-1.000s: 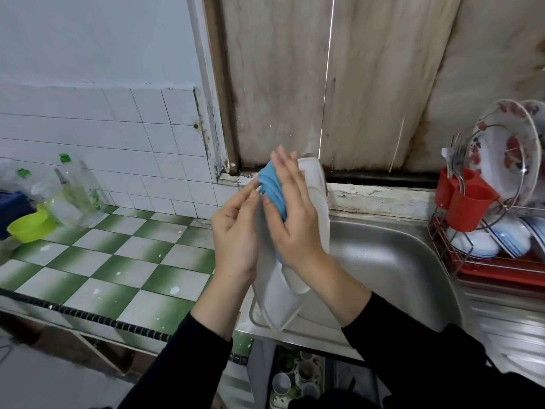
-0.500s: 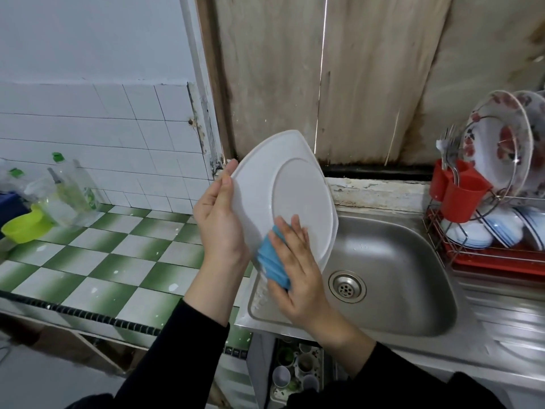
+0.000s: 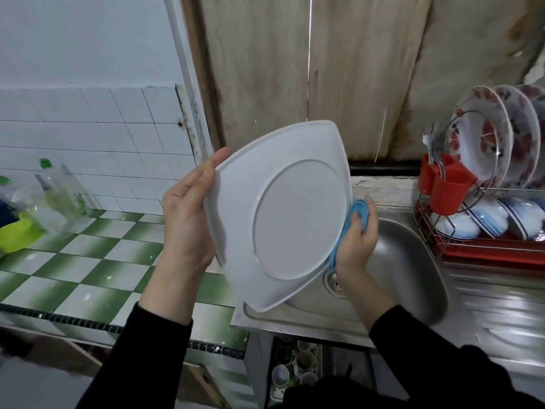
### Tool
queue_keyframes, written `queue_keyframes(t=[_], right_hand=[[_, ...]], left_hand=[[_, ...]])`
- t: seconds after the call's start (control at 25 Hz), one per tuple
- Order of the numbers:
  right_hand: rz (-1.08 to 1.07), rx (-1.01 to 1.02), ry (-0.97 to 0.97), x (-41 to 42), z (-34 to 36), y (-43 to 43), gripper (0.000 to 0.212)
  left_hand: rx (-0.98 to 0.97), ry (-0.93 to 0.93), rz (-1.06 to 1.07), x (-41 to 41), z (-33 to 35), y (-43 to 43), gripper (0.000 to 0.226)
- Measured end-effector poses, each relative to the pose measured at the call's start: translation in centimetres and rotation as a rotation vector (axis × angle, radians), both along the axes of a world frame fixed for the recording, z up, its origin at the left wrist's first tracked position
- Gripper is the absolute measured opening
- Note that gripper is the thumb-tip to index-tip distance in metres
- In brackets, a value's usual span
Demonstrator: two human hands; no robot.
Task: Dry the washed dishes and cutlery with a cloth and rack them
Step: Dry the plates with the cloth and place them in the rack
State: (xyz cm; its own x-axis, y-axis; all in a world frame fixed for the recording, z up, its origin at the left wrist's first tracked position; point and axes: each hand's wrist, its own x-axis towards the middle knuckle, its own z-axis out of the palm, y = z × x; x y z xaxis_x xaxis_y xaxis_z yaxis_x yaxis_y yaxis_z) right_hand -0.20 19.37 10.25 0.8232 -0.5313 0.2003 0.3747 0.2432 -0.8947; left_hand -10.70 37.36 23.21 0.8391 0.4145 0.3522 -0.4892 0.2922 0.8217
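Note:
A white, squarish plate (image 3: 283, 214) is held upright above the sink's left edge, its underside facing me. My left hand (image 3: 188, 219) grips its left rim, thumb along the edge. My right hand (image 3: 355, 246) holds a blue cloth (image 3: 358, 214) bunched against the plate's right rim; most of the cloth is hidden behind the plate. The red dish rack (image 3: 486, 249) stands at the right with floral plates (image 3: 498, 137) upright and blue-rimmed bowls (image 3: 489, 219) below. Its red cutlery cup (image 3: 445, 187) holds forks.
A steel sink (image 3: 407, 261) with a drain lies under the plate, its draining board to the right. A green-and-white tiled counter (image 3: 88, 261) stretches left, with a soap bottle in a plastic bag (image 3: 59, 196) and a lime bowl (image 3: 14, 234). Cups sit below the sink.
The plate has turned from edge-on to flat, underside toward me. My right hand and the cloth slid from the plate's lower front to its right rim.

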Motion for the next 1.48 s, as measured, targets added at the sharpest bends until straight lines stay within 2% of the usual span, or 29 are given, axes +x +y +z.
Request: queue_keyframes(t=[0.12,0.16,0.24,0.32,0.4,0.48,0.56,0.6,0.64,0.68,0.72,0.8,0.88,1.0,1.08,1.16,1.28,1.32,1.4,1.48], right_hand=[[0.063,0.357,0.306,2.9,2.8,-1.3,0.010],[0.150,0.478,0.361,3.3,3.2,-1.7,0.011],[0.296,0.663,0.320,4.2,3.1,-2.3,0.022],[0.369,0.730,0.225,4.6,2.8,-2.7,0.028],[0.430,0.779,0.141,4.4,3.0,-3.1,0.025],[0.513,0.767,0.026,4.8,3.0,-3.7,0.036],[0.648,0.645,-0.025,5.3,2.6,-4.5,0.048],[0.729,0.511,0.008,5.5,2.4,-4.8,0.050],[0.757,0.305,0.061,5.4,2.3,-4.8,0.043],[0.755,0.021,0.113,5.3,2.1,-4.6,0.028],[0.721,-0.292,0.115,5.1,2.0,-4.2,0.025],[0.616,-0.817,-0.017,4.6,1.1,-2.8,0.034],[0.665,-1.061,-0.174,2.5,0.6,-0.6,0.042],[0.903,-1.062,-0.396,-2.5,-0.6,3.3,0.056],[0.977,-1.047,-0.581,-3.6,-1.1,4.3,0.062],[0.851,-1.064,-0.566,-0.5,-1.6,3.7,0.063],[0.440,-0.906,-0.151,4.5,-1.2,2.8,0.060],[0.342,-0.830,-0.068,5.3,-0.3,3.2,0.060],[0.234,-0.731,-0.131,4.9,2.1,5.6,0.058],[0.319,-0.671,-0.301,2.0,4.4,9.0,0.056]], left_hand=[[0.081,0.013,0.080,-0.1,-0.5,-0.1,0.028],[0.105,0.046,0.169,-0.1,-0.6,-0.2,0.034],[0.167,0.140,0.409,0.0,-0.8,-0.8,0.053],[0.108,0.180,0.540,0.2,-1.4,-1.2,0.050],[-0.040,0.323,0.506,0.6,-2.1,-0.9,0.026],[-0.197,0.536,0.279,0.9,-2.5,0.1,0.030],[-0.353,0.527,0.092,0.7,-2.4,0.7,0.035],[-0.379,0.506,0.070,0.7,-2.4,0.7,0.033],[-0.375,0.494,0.087,0.7,-2.5,0.7,0.032],[-0.369,0.476,0.119,0.9,-2.6,0.6,0.033],[-0.362,0.438,0.163,1.2,-2.9,0.7,0.033],[-0.323,0.377,0.256,1.7,-3.5,0.6,0.034],[-0.284,0.327,0.337,2.1,-3.8,0.2,0.032],[-0.256,0.261,0.385,2.5,-3.7,-0.1,0.029],[-0.239,0.246,0.342,2.5,-3.6,0.0,0.028],[-0.216,0.225,0.292,2.2,-3.6,0.4,0.029],[-0.161,0.178,0.216,1.7,-3.3,0.9,0.029],[-0.144,0.165,0.184,1.6,-3.2,0.7,0.029],[-0.086,0.134,0.109,1.6,-3.4,-0.1,0.029],[-0.017,0.112,0.052,1.7,-3.6,-0.9,0.028]])
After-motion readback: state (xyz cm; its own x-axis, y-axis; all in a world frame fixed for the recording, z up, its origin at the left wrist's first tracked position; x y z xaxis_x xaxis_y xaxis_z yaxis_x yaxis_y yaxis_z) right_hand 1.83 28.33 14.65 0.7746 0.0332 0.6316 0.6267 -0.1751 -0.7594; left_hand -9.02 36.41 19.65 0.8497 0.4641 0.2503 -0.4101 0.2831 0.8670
